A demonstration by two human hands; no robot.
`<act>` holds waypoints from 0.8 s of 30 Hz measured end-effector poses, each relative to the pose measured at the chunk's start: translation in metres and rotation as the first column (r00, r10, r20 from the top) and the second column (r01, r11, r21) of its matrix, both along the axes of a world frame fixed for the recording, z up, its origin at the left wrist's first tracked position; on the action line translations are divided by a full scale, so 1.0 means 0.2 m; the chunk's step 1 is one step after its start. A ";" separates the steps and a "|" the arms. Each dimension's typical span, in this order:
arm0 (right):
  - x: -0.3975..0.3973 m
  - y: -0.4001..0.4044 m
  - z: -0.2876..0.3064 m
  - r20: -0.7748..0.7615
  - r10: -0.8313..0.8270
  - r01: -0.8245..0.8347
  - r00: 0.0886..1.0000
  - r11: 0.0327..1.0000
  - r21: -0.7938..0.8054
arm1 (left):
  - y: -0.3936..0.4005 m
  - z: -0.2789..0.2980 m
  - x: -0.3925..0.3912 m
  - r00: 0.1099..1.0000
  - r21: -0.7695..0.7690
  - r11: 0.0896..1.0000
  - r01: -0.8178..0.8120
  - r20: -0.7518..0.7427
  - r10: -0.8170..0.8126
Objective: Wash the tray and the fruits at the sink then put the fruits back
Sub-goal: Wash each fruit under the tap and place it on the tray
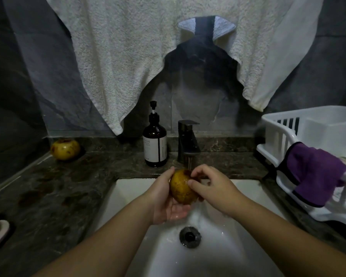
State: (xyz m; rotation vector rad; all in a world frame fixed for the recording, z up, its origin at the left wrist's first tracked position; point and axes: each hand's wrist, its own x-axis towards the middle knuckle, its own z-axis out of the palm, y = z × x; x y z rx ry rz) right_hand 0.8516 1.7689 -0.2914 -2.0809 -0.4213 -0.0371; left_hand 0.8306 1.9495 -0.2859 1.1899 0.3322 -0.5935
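Left hand (164, 198) cups the fruit (181, 186) under the tap (188, 140); right hand (212, 188) fingers pinch its top; best to turn it, rubbing every side

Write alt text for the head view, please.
Two hands hold a yellow-brown fruit under the running faucet over a white sink: left hand cradles it, right hand rubs it. A second fruit sits on the counter.
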 end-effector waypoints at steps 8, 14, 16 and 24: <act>0.03 -0.01 0.01 0.041 0.020 -0.016 0.999 0.996 -0.091 | -0.03 0.01 0.00 0.994 -0.101 0.991 -0.090 0.053 0.096; 0.04 0.00 0.00 0.045 0.020 -0.014 0.999 0.992 -0.129 | -0.04 0.00 -0.01 0.989 -0.077 0.991 -0.112 0.087 0.119; 0.05 0.00 0.00 0.045 0.024 -0.018 0.999 0.990 -0.137 | -0.04 0.00 -0.01 0.987 -0.091 0.987 -0.132 0.081 0.140; 0.05 0.01 0.02 0.037 0.022 -0.017 0.999 0.991 -0.136 | -0.05 0.01 -0.01 0.985 -0.104 0.984 -0.146 0.080 0.155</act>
